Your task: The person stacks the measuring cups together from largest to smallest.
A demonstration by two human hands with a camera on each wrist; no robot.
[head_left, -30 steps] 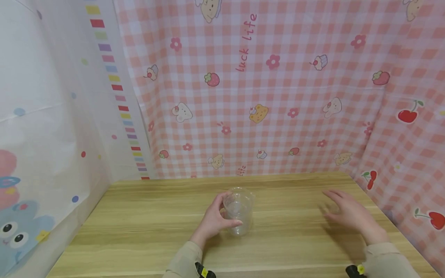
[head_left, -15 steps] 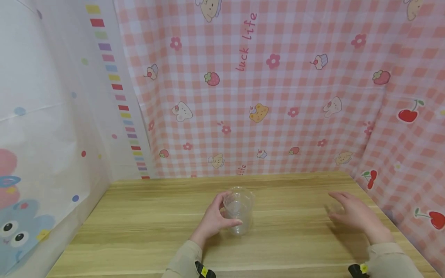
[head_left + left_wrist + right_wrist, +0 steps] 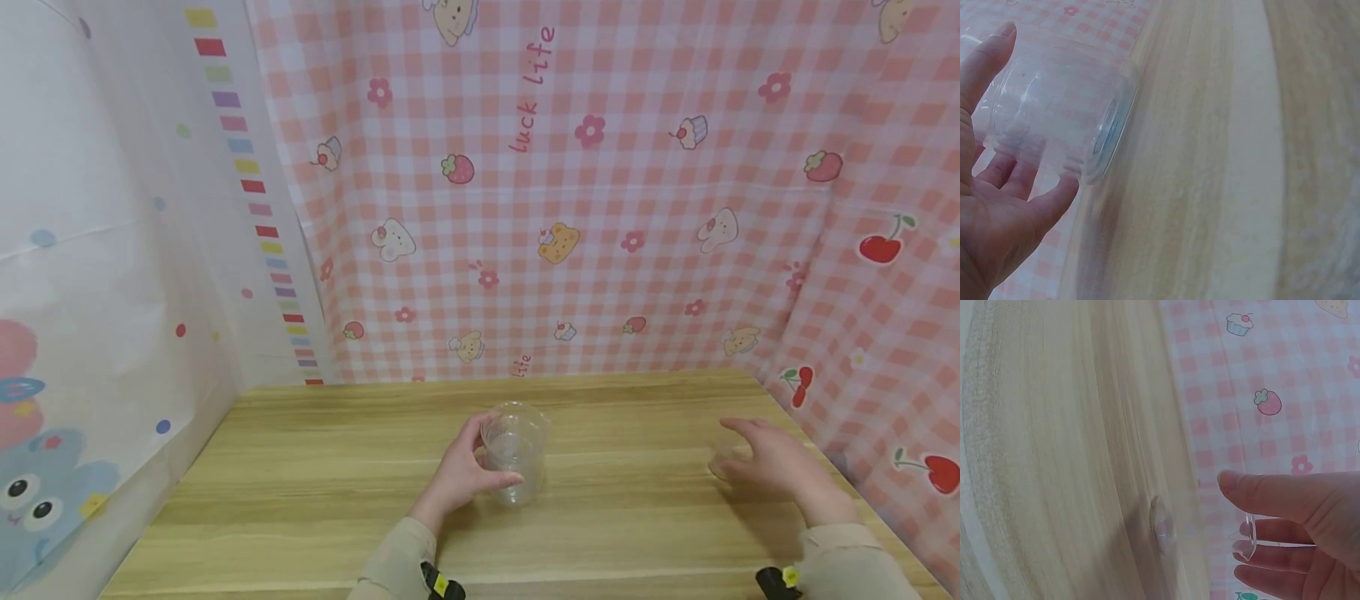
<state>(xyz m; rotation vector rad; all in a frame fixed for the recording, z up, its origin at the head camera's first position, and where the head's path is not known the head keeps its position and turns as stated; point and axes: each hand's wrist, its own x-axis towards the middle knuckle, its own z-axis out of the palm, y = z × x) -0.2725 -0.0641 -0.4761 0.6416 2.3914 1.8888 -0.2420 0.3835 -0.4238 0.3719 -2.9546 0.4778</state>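
A clear plastic cup stands upright on the wooden table, rim up. My left hand holds it from the left side, thumb in front and fingers behind. The left wrist view shows the same cup between thumb and curved fingers, its base close to the tabletop. My right hand is at the table's right side, round another clear plastic cup whose sides barely show. Its rim lies between the thumb and fingertips in the right wrist view. I cannot tell if its base touches the table.
The wooden table is bounded at the back by a pink checked cloth. Cloth also hangs along the right edge, and a white printed sheet along the left. Black wrist cameras sit on both cuffs.
My right hand has shifted a little to the right and nearer to me, and the clear cup at its fingers shows more. The left hand and its cup stay put.
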